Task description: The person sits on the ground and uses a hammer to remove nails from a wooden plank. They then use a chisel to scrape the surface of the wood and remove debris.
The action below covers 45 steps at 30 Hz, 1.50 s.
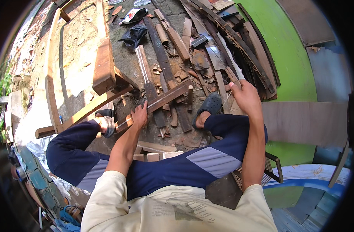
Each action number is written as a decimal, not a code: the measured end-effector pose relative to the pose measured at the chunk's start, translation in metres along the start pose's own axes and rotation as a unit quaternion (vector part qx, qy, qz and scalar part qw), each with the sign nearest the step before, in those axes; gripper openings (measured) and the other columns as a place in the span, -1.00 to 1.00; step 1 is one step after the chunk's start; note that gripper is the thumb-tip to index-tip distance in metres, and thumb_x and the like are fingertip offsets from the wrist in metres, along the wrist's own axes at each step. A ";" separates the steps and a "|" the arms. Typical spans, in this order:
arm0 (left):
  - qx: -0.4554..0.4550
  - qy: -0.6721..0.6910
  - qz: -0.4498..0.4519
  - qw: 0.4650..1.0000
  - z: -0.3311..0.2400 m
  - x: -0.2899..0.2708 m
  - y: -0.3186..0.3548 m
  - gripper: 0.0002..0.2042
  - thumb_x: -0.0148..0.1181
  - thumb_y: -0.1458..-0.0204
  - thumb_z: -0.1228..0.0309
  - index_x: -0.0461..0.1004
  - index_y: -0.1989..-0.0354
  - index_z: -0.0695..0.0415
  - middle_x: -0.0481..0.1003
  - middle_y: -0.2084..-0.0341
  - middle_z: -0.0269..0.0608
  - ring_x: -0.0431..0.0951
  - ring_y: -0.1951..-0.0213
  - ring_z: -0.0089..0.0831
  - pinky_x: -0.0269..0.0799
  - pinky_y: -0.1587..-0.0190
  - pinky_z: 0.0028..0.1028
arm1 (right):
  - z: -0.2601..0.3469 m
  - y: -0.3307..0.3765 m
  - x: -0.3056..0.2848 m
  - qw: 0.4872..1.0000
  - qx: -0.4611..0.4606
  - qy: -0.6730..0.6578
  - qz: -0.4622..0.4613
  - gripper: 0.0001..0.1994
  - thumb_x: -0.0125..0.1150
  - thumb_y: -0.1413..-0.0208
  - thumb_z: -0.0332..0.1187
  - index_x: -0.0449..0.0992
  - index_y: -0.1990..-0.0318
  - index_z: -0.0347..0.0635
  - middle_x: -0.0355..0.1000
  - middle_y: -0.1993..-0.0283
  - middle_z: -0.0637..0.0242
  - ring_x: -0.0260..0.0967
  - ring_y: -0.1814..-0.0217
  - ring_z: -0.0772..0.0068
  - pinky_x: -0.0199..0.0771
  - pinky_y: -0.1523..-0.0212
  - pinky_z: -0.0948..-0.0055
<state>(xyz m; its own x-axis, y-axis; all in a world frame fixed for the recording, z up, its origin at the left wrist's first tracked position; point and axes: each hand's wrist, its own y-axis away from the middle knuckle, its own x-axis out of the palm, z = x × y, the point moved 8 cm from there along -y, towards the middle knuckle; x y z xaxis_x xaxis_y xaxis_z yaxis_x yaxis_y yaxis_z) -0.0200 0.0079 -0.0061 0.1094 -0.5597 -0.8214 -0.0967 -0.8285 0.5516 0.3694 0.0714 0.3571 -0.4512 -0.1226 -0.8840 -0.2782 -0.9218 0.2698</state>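
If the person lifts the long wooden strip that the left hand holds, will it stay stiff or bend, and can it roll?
The wooden strip looks like solid timber, so it probably stays stiff when lifted. Its faces look flat, so it is unlikely to roll. The left hand holds it well off its middle, so the far end may dip toward the scrap boards.

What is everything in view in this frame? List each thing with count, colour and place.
wooden strip: one, reddish brown, gripped by the left hand, lying across the scrap pile
thin rod: one, pale, held in the right hand; its kind cannot be told
long planks: several, light brown, upper left on the ground
scrap wood pile: many pieces, dark brown, top centre
black bag: one, top centre
green board: one, right
sandals: two, dark, on the feet
trousers: navy with a grey patch
shirt: cream, bottom
left hand: closed on the wooden strip
right hand: closed on the thin rod
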 end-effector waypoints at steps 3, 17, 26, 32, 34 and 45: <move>-0.012 0.002 0.035 0.999 0.004 -0.007 -0.015 -0.34 -0.02 -0.21 0.42 -0.06 -0.49 -0.20 0.33 -0.18 -0.03 0.36 -0.24 -0.04 0.27 -0.22 0.14 | 0.017 0.000 0.000 1.000 -0.015 -0.004 0.003 -0.54 0.16 -0.20 -0.05 0.50 0.19 -0.44 0.50 0.21 -0.30 0.45 0.06 -0.34 0.40 0.04 -0.01; 0.087 0.233 -0.065 0.966 -0.069 -0.048 -0.042 -0.18 0.22 -0.04 -0.05 0.14 -0.37 0.23 0.28 -0.27 0.17 0.32 -0.27 0.08 0.25 -0.28 -0.08 | 0.034 0.019 -0.010 0.999 0.009 -0.043 -0.005 -0.62 0.19 -0.23 -0.10 0.53 0.29 -0.36 0.56 0.41 0.15 0.47 0.37 0.34 0.41 0.28 0.34; -0.110 0.414 0.084 0.900 -0.062 -0.033 -0.158 -0.18 0.03 -0.09 -0.28 0.50 -0.05 0.41 0.48 -0.07 0.32 0.47 -0.17 0.10 0.31 -0.22 -0.18 | -0.025 0.012 -0.019 0.995 0.056 -0.081 -0.014 -0.62 0.19 -0.23 -0.14 0.39 0.35 -0.39 0.43 0.47 -0.12 0.39 0.40 -0.18 0.35 0.32 0.09; -0.151 0.503 0.272 0.806 -0.129 -0.034 -0.173 -0.21 0.06 -0.10 -0.26 0.52 -0.09 0.38 0.52 -0.07 0.15 0.50 -0.17 -0.05 0.37 -0.16 -0.20 | -0.051 0.010 -0.027 0.995 0.083 -0.054 -0.031 -0.62 0.19 -0.26 -0.12 0.42 0.33 -0.35 0.39 0.55 0.18 0.23 0.51 0.40 0.27 0.41 0.31; -0.145 0.544 0.347 0.750 -0.154 -0.031 -0.175 -0.20 0.05 -0.10 -0.26 0.52 -0.09 0.37 0.52 -0.08 0.15 0.50 -0.16 -0.05 0.37 -0.17 -0.19 | -0.051 0.013 -0.030 0.993 0.089 -0.067 -0.031 -0.64 0.21 -0.25 -0.15 0.40 0.33 -0.34 0.33 0.58 0.21 0.18 0.52 0.41 0.24 0.43 0.32; -0.187 0.557 0.379 0.715 -0.164 0.008 -0.220 -0.17 -0.03 -0.11 -0.31 0.49 -0.12 0.34 0.49 -0.10 0.17 0.51 -0.14 -0.03 0.35 -0.18 -0.16 | -0.037 0.028 -0.045 0.991 0.105 -0.082 -0.016 -0.71 0.21 -0.24 -0.23 0.41 0.29 -0.33 0.38 0.46 -0.03 0.31 0.40 -0.10 0.32 0.33 0.12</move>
<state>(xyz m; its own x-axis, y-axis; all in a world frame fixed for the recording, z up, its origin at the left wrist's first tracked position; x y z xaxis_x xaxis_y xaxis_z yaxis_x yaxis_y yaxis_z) 0.1640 0.1825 -0.1099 0.9062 -0.3452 0.2441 -0.2971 -0.1092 0.9486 0.4127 0.0371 0.3904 -0.5664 -0.0176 -0.8239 -0.4569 -0.8254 0.3317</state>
